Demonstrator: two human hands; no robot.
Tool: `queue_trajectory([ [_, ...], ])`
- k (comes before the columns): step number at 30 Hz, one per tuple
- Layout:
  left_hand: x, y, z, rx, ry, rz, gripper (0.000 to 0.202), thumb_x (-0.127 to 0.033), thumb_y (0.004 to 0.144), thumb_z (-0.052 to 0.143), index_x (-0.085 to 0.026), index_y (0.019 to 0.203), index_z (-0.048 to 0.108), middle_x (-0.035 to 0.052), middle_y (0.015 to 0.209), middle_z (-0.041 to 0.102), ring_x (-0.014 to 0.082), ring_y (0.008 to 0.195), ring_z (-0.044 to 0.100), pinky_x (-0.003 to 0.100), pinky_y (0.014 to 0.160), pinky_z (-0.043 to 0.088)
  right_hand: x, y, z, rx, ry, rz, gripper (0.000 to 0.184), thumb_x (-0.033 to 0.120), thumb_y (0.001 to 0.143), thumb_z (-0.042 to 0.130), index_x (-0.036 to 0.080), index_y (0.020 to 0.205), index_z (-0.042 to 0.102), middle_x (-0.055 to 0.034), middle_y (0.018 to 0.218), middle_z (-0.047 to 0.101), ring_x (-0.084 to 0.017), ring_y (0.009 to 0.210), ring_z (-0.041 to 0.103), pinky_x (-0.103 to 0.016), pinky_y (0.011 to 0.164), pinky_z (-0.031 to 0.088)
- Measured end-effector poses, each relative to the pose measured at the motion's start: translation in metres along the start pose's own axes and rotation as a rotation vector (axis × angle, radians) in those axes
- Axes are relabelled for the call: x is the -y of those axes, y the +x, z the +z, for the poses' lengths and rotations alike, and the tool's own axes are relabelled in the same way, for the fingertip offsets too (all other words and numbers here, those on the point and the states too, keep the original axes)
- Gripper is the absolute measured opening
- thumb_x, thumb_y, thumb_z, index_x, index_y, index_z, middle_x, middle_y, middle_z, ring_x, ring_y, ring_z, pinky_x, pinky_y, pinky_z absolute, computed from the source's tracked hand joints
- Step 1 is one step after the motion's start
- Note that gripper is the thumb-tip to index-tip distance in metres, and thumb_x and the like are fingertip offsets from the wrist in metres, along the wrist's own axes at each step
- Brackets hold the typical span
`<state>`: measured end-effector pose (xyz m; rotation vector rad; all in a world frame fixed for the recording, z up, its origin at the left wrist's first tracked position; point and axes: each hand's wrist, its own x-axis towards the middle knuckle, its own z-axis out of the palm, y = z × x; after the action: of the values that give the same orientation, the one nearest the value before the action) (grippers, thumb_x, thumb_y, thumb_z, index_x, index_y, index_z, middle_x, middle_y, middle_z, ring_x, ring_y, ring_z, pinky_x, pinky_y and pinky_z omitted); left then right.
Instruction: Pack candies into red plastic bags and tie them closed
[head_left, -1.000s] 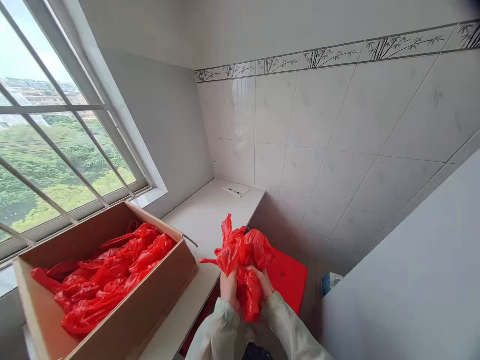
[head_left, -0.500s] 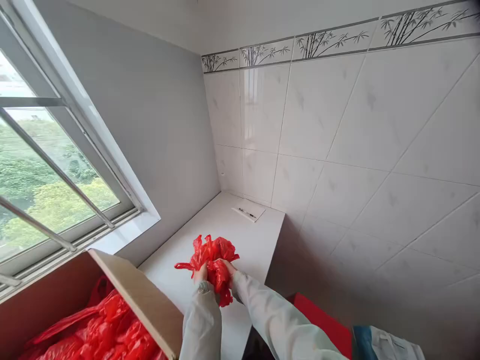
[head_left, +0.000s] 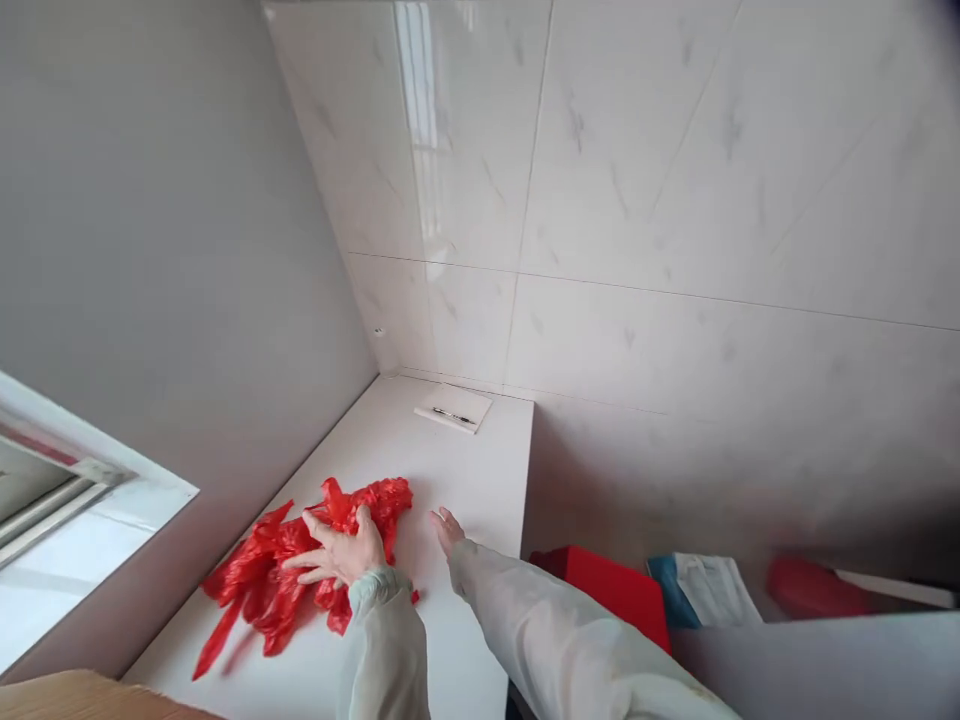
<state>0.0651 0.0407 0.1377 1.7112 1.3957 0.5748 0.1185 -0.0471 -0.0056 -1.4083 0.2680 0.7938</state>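
Crumpled red plastic bags (head_left: 259,575) lie spread across the left part of the white tabletop (head_left: 465,650). My left hand (head_left: 345,553) rests over them with its fingers fanned out, not wrapped around anything. To the right of the bags, my right hand (head_left: 448,530) hovers over the tabletop, holding nothing. Its visible fingers are stretched out, partly hidden by the wrist and the pale sleeve.
At the far end of the table lies a white notepad (head_left: 472,403) with a pen (head_left: 453,415) on it. A cardboard box edge (head_left: 90,697) pokes in at the lower left. Right of the table are a red object (head_left: 611,590) and a blue-and-white package (head_left: 709,588).
The red bags, gripped in a bunch by both hands before, now lie spread on the table. My hands have let go and moved apart. The view has tilted down and turned right.
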Motion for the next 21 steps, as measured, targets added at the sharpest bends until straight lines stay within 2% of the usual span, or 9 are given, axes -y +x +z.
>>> queue_trajectory([
  [2, -0.011, -0.017, 0.012, 0.083, 0.030, 0.042, 0.087, -0.052, 0.083, 0.061, -0.034, 0.155, 0.015, 0.0185, 0.163, 0.004, 0.0552, 0.144, 0.001, 0.076, 0.102, 0.028, -0.019, -0.020, -0.047, -0.087, -0.008, 0.071, 0.040, 0.036, 0.094, 0.060, 0.018, 0.130, 0.055, -0.0105, 0.138, 0.052, -0.026, 0.121, 0.055, -0.051, 0.101, 0.046],
  [5, -0.018, -0.045, 0.028, 0.209, 0.101, 0.092, 0.083, -0.044, 0.085, 0.061, -0.029, 0.155, 0.019, 0.0203, 0.162, 0.000, 0.0570, 0.143, 0.003, 0.075, 0.102, 0.030, -0.056, -0.065, -0.113, -0.162, 0.008, 0.208, 0.036, 0.036, 0.094, 0.060, 0.016, 0.124, 0.058, -0.0093, 0.124, 0.060, -0.023, 0.107, 0.061, -0.046, 0.091, 0.053],
  [8, -0.010, -0.084, 0.038, 0.328, 0.148, 0.173, 0.074, -0.040, 0.087, 0.059, -0.026, 0.153, 0.028, 0.0207, 0.163, -0.004, 0.0573, 0.142, 0.003, 0.073, 0.103, 0.030, -0.102, -0.119, -0.167, -0.238, 0.048, 0.306, 0.034, 0.037, 0.095, 0.058, 0.016, 0.122, 0.058, -0.0082, 0.116, 0.063, -0.020, 0.099, 0.064, -0.041, 0.085, 0.055],
  [10, 0.005, -0.116, 0.041, 0.391, 0.176, 0.253, 0.066, -0.038, 0.089, 0.057, -0.025, 0.150, 0.035, 0.0226, 0.162, -0.004, 0.0552, 0.144, 0.003, 0.074, 0.102, 0.029, -0.134, -0.156, -0.198, -0.296, 0.080, 0.322, 0.033, 0.037, 0.096, 0.058, 0.016, 0.121, 0.059, -0.0079, 0.115, 0.063, -0.020, 0.098, 0.064, -0.040, 0.084, 0.055],
  [13, 0.044, -0.173, 0.038, 0.541, 0.252, 0.479, 0.055, -0.036, 0.091, 0.052, -0.019, 0.143, 0.045, 0.0277, 0.160, 0.001, 0.0510, 0.146, 0.006, 0.074, 0.102, 0.029, -0.185, -0.210, -0.238, -0.364, 0.136, 0.312, 0.027, 0.034, 0.095, 0.059, 0.015, 0.114, 0.061, -0.0070, 0.113, 0.064, -0.018, 0.096, 0.064, -0.037, 0.082, 0.056],
  [16, 0.096, -0.241, 0.025, 0.750, 0.287, 0.676, 0.042, -0.030, 0.091, 0.048, -0.017, 0.130, 0.057, 0.0241, 0.152, 0.032, 0.0384, 0.149, 0.014, 0.061, 0.113, 0.026, -0.240, -0.271, -0.274, -0.399, 0.203, 0.300, 0.017, 0.030, 0.093, 0.061, 0.014, 0.101, 0.064, -0.0042, 0.101, 0.066, -0.016, 0.090, 0.064, -0.034, 0.079, 0.055],
  [18, 0.135, -0.294, 0.010, 0.900, 0.295, 0.726, 0.034, -0.025, 0.085, 0.051, -0.019, 0.116, 0.065, 0.0189, 0.137, 0.053, 0.0326, 0.145, 0.029, 0.051, 0.116, 0.030, -0.278, -0.318, -0.296, -0.405, 0.257, 0.287, 0.013, 0.026, 0.089, 0.064, 0.014, 0.090, 0.067, -0.0028, 0.085, 0.066, -0.017, 0.084, 0.065, -0.032, 0.078, 0.053],
  [21, 0.191, -0.384, -0.020, 1.163, 0.310, 0.746, 0.025, -0.026, 0.073, 0.058, -0.026, 0.095, 0.070, 0.0099, 0.113, 0.068, 0.0312, 0.119, 0.059, 0.042, 0.106, 0.044, -0.336, -0.395, -0.329, -0.406, 0.344, 0.260, 0.010, 0.025, 0.076, 0.072, 0.015, 0.075, 0.071, -0.0022, 0.065, 0.061, -0.020, 0.078, 0.066, -0.032, 0.075, 0.052],
])
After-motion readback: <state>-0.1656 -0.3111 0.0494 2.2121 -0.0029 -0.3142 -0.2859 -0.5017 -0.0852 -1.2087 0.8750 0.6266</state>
